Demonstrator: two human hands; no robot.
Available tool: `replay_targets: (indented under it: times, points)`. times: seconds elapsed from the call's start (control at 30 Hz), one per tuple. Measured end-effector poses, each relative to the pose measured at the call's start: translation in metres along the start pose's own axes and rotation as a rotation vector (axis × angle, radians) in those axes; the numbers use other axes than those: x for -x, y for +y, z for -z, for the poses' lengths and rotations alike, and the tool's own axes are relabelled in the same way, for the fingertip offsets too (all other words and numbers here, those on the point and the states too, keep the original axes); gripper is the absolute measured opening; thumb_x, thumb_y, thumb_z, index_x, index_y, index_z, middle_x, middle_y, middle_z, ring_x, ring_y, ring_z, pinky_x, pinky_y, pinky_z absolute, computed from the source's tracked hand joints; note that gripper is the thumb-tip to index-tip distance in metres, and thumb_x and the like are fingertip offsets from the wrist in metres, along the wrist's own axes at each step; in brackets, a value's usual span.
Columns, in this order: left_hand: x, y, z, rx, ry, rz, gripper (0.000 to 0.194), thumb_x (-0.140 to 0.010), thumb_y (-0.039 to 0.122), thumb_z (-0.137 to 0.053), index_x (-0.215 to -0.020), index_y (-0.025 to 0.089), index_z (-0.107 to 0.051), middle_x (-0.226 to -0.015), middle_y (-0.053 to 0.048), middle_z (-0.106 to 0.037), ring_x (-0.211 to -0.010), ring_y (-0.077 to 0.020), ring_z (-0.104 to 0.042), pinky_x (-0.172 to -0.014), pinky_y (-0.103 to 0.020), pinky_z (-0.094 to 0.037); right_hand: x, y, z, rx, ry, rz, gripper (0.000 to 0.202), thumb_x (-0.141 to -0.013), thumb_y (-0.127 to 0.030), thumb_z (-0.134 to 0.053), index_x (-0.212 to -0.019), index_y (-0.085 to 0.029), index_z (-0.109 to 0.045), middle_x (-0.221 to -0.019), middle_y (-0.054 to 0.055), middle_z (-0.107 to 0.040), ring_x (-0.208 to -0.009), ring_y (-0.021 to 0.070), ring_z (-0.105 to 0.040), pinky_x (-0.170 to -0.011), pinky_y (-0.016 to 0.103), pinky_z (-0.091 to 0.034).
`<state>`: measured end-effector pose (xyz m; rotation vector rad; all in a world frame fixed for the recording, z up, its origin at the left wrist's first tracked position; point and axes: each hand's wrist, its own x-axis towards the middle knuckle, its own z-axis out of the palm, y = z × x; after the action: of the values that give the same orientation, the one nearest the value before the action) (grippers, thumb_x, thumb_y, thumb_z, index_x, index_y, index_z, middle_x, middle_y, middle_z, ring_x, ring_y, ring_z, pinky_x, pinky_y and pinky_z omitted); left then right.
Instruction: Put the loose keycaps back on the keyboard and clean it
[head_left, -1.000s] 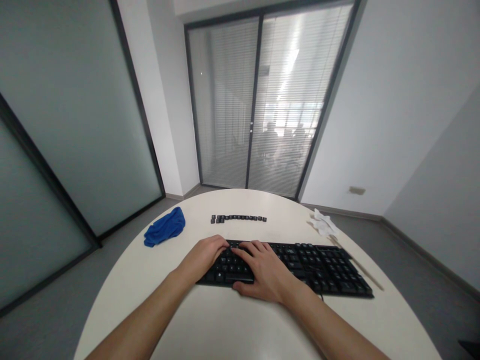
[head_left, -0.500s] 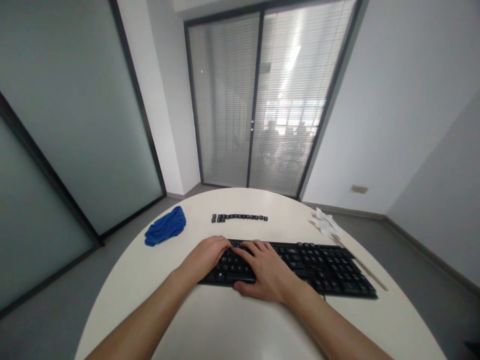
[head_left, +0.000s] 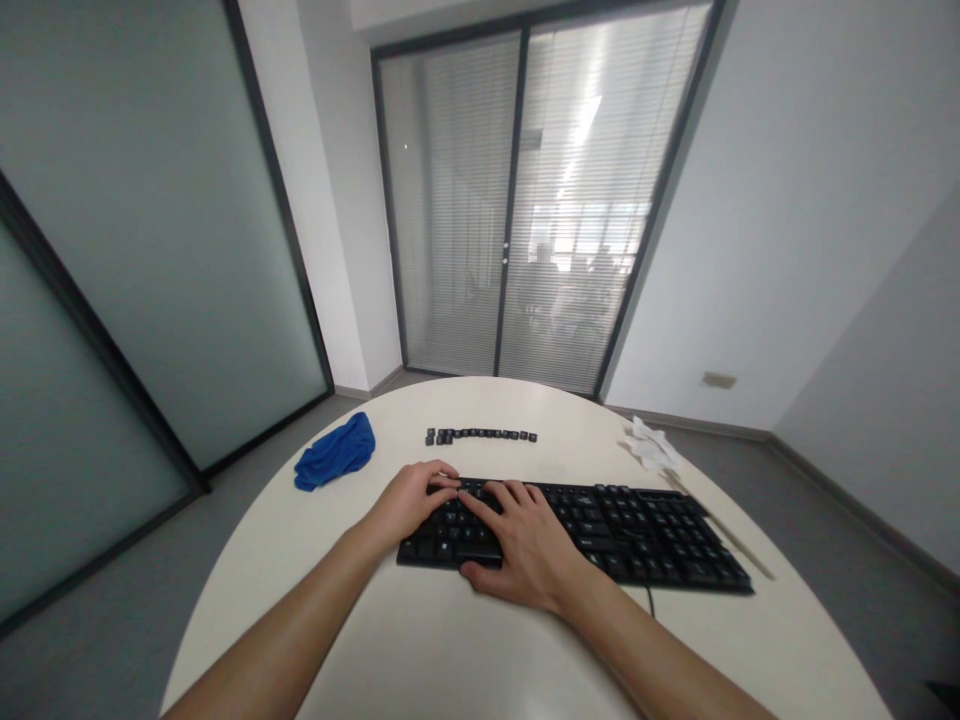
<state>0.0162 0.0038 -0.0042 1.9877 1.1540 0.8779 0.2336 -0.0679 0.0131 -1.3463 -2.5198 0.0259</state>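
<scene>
A black keyboard (head_left: pixel 637 535) lies across the table in front of me, partly covered by my hands. My left hand (head_left: pixel 411 498) is over its upper left part, thumb and fingers apart and pointing right, with keys showing between them. Nothing held shows in it. My right hand (head_left: pixel 525 545) rests on the left half of the keyboard with its fingers spread. Its index fingertip is close to my left thumb tip, and the thumb lies at the keyboard's front edge. Beyond the keyboard, several loose black keycaps (head_left: pixel 487 433) lie in a row, with a few more at its left end.
A crumpled blue cloth (head_left: pixel 335 452) lies on the left of the round white table (head_left: pixel 442 650). At the right are a crumpled white cloth or tissue (head_left: pixel 651 445) and a thin stick (head_left: pixel 731 535). The keyboard's cable (head_left: pixel 651 602) runs toward me.
My left hand has shifted slightly left and up, and its thumb and fingers have parted. My right hand has moved a little left, index finger still extended.
</scene>
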Motion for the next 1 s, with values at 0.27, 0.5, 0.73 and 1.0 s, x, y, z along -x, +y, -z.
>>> replay_targets:
  times: [0.27, 0.5, 0.73, 1.0]
  points:
    - [0.006, 0.008, 0.010, -0.278, -0.069, -0.094, 0.026, -0.095, 0.031, -0.053, -0.112, 0.023, -0.071, -0.113, -0.006, -0.074, -0.108, -0.0224, -0.068, -0.099, -0.034, -0.049, -0.003, -0.003, 0.004, 0.019, 0.003, -0.009, 0.080, -0.074, -0.061, -0.066, -0.145, -0.029, -0.049, -0.131, 0.012, -0.057, -0.117, 0.0354, -0.046, -0.102, 0.049, -0.033]
    - [0.017, 0.018, 0.012, -0.500, -0.136, -0.106, 0.036, -0.097, 0.030, -0.047, -0.128, 0.026, -0.066, -0.121, -0.008, -0.068, -0.109, -0.0228, -0.065, -0.100, -0.034, -0.048, -0.003, -0.004, 0.002, 0.039, -0.003, -0.008, 0.078, -0.074, -0.064, -0.065, -0.143, -0.028, -0.051, -0.130, 0.013, -0.056, -0.118, 0.0359, -0.045, -0.101, 0.050, -0.032]
    - [0.020, 0.014, 0.008, -0.444, -0.011, -0.118, 0.032, -0.100, 0.034, -0.045, -0.120, 0.026, -0.069, -0.116, -0.004, -0.072, -0.107, -0.0201, -0.065, -0.100, -0.032, -0.047, -0.002, -0.003, -0.001, 0.048, 0.020, -0.008, 0.078, -0.076, -0.065, -0.064, -0.144, -0.029, -0.050, -0.134, 0.014, -0.054, -0.120, 0.0356, -0.045, -0.104, 0.050, -0.030]
    - [-0.007, -0.004, 0.013, -0.587, 0.246, -0.046, 0.026, -0.098, 0.029, -0.050, -0.115, 0.022, -0.069, -0.121, -0.005, -0.070, -0.116, -0.0229, -0.061, -0.103, -0.036, -0.046, -0.001, 0.000, -0.004, 0.041, 0.026, -0.006, 0.080, -0.077, -0.066, -0.063, -0.145, -0.027, -0.049, -0.137, 0.014, -0.054, -0.122, 0.0357, -0.044, -0.105, 0.050, -0.029]
